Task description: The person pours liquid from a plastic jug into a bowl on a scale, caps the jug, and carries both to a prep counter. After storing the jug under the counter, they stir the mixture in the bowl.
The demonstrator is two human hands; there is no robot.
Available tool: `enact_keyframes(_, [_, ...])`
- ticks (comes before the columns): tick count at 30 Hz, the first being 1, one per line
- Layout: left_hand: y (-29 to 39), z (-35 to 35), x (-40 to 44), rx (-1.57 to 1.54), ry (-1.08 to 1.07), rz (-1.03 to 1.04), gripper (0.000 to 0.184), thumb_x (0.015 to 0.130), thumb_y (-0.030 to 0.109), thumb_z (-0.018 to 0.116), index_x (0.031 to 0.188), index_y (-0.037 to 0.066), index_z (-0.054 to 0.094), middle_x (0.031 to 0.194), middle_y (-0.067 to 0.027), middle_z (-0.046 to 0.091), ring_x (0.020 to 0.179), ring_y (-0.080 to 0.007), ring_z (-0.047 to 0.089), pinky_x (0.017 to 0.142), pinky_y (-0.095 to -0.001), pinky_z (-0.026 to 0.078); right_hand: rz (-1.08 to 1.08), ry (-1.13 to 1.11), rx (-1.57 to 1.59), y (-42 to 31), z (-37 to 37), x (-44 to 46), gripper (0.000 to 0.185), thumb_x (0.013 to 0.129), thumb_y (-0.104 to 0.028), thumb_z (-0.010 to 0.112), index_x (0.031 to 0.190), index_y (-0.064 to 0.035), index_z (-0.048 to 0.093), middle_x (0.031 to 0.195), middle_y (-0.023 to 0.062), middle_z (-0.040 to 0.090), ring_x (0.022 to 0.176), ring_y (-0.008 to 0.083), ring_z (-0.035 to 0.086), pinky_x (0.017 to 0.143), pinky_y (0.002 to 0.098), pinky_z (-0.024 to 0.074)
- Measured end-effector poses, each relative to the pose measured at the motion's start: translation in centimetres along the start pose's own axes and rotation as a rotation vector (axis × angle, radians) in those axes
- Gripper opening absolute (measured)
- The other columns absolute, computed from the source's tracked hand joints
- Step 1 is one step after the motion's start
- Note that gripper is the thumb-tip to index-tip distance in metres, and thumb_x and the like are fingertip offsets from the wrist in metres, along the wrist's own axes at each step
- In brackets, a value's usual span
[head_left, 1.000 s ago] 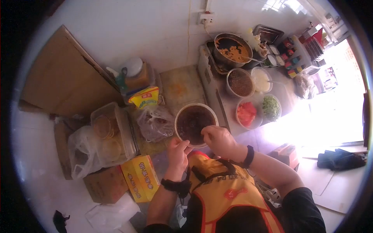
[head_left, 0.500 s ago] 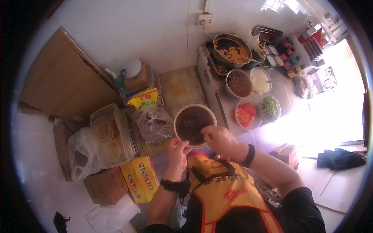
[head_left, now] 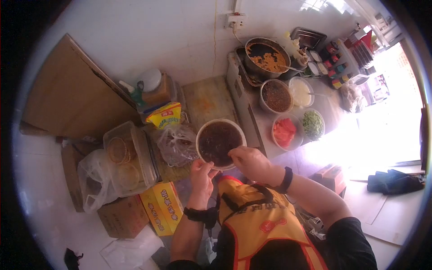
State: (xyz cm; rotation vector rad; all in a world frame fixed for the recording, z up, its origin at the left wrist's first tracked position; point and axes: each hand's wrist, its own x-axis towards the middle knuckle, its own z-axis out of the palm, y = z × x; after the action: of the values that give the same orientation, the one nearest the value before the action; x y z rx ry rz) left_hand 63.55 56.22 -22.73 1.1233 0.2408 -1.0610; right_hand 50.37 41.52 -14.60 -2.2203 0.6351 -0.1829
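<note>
A round pale tub (head_left: 198, 145) filled with a dark brown sauce (head_left: 219, 140) is held in front of my apron. My left hand (head_left: 202, 176) grips its near left rim, the thumb on the edge. Across the near right rim reaches my right hand (head_left: 252, 162), fingers pinched together with the tips over the sauce; whatever they hold is hidden. Just left of the tub lies a clear plastic bag (head_left: 177, 145). On the counter to the right stands a bowl of red pieces (head_left: 284, 132).
Bowls of brown sauce (head_left: 276, 96), white paste (head_left: 300, 92) and chopped greens (head_left: 313, 124) share the counter with a large metal pot (head_left: 267, 74). A lidless plastic bin (head_left: 143, 173) and yellow box (head_left: 162, 209) are at left. A large cardboard sheet (head_left: 67, 90) leans behind.
The tub and both hands have shifted slightly left and up in the view. The right hand's pinch and the left hand's hold on the rim look the same.
</note>
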Motion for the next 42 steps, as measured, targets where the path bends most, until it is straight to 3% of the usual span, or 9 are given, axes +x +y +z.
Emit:
enact_keyframes(3, [-0.1, -0.5, 0.4, -0.006, -0.013, 0.018, 0.016, 0.087, -0.002, 0.06, 0.089, 0.009, 0.048, 0.092, -0.0089, 0.062, 0.081, -0.0244, 0.066, 0.073, -0.0429, 0.06, -0.063, -0.059, 0.033, -0.7, -0.8, 0.3, 0.019, 0.093, -0.013, 0.056, 0.104, -0.0031, 0.068, 0.1, 0.0173, 0.07, 0.09, 0.0357, 0.067, 0.08, 0.0418, 0.0551])
enact_keyframes(6, [0.4, -0.3, 0.3, -0.025, -0.015, 0.021, 0.016, 0.087, -0.002, 0.06, 0.088, 0.007, 0.047, 0.09, -0.0105, 0.062, 0.079, -0.026, 0.067, 0.071, -0.0438, 0.06, 0.345, -0.341, 0.106, -2.3, -3.4, 0.4, 0.026, 0.092, -0.015, 0.054, 0.114, -0.0048, 0.064, 0.098, 0.0206, 0.066, 0.098, 0.0394, 0.064, 0.084, 0.0461, 0.0521])
enact_keyframes(14, [1.2, -0.3, 0.5, -0.006, -0.012, 0.005, 0.016, 0.087, -0.003, 0.06, 0.089, 0.006, 0.046, 0.089, -0.0119, 0.061, 0.079, -0.0273, 0.067, 0.07, -0.0446, 0.061, -0.469, -0.297, -0.342, 0.0, -2.9, 1.5, 0.048, 0.084, -0.012, 0.06, 0.13, -0.0006, 0.054, 0.104, 0.0128, 0.062, 0.096, 0.0309, 0.065, 0.08, 0.0376, 0.0549])
enact_keyframes(17, [0.8, -1.2, 0.7, 0.04, -0.073, -0.027, 0.014, 0.089, 0.001, 0.059, 0.096, 0.01, 0.052, 0.1, -0.0046, 0.063, 0.095, -0.0204, 0.065, 0.088, -0.0416, 0.055, -0.515, -0.372, -0.48, -1.1, -3.3, 1.9, 0.048, 0.08, -0.013, 0.061, 0.125, 0.0023, 0.054, 0.101, 0.0128, 0.06, 0.093, 0.0321, 0.064, 0.078, 0.0382, 0.0546])
enact_keyframes(24, [1.2, -0.4, 0.6, -0.026, -0.022, -0.009, 0.017, 0.087, -0.002, 0.06, 0.089, 0.007, 0.046, 0.09, -0.0111, 0.06, 0.078, -0.0267, 0.067, 0.07, -0.0445, 0.061, -0.249, -0.556, -0.48, -2.1, -3.6, 1.6, 0.028, 0.082, -0.012, 0.061, 0.106, 0.0011, 0.059, 0.098, 0.0148, 0.062, 0.092, 0.034, 0.064, 0.078, 0.0422, 0.0539])
enact_keyframes(29, [0.4, -1.2, 1.2, -0.021, -0.03, 0.009, 0.017, 0.087, -0.002, 0.06, 0.09, 0.007, 0.046, 0.089, -0.0106, 0.059, 0.077, -0.0269, 0.067, 0.068, -0.0435, 0.06, 0.037, -0.291, 0.026, -1.3, -1.1, 1.3, 0.017, 0.086, -0.009, 0.055, 0.099, -0.001, 0.063, 0.096, 0.0192, 0.063, 0.092, 0.0379, 0.064, 0.08, 0.0443, 0.0527])
enact_keyframes(31, [0.2, -1.9, 1.2, 0.025, -0.099, -0.007, 0.019, 0.087, 0.0, 0.06, 0.101, 0.011, 0.054, 0.094, -0.0016, 0.061, 0.088, -0.0175, 0.064, 0.084, -0.0404, 0.057, -0.012, -0.237, 0.032, -0.6, -0.2, 1.2, 0.017, 0.085, -0.009, 0.057, 0.099, -0.0013, 0.064, 0.096, 0.0189, 0.063, 0.092, 0.0374, 0.064, 0.081, 0.0438, 0.053])
enact_keyframes(35, [-0.7, -2.8, 1.8, -0.031, -0.026, 0.0, 0.022, 0.085, -0.001, 0.062, 0.1, 0.01, 0.051, 0.094, -0.004, 0.057, 0.087, -0.0191, 0.062, 0.081, -0.0386, 0.057, -0.398, -0.292, -0.304, 1.1, -0.3, 1.3, 0.02, 0.081, -0.014, 0.063, 0.098, -0.0016, 0.065, 0.094, 0.0173, 0.064, 0.091, 0.0347, 0.065, 0.08, 0.0429, 0.0542])
enact_keyframes(42, [0.3, -1.7, 1.5, -0.01, -0.093, 0.064, 0.019, 0.086, 0.001, 0.061, 0.099, 0.011, 0.052, 0.087, -0.0007, 0.052, 0.082, -0.0147, 0.056, 0.08, -0.0334, 0.054, -0.005, -0.437, -0.184, -0.6, -0.4, 1.7, 0.019, 0.083, -0.016, 0.06, 0.091, 0.0001, 0.066, 0.092, 0.0205, 0.065, 0.093, 0.0365, 0.066, 0.079, 0.0439, 0.0543])
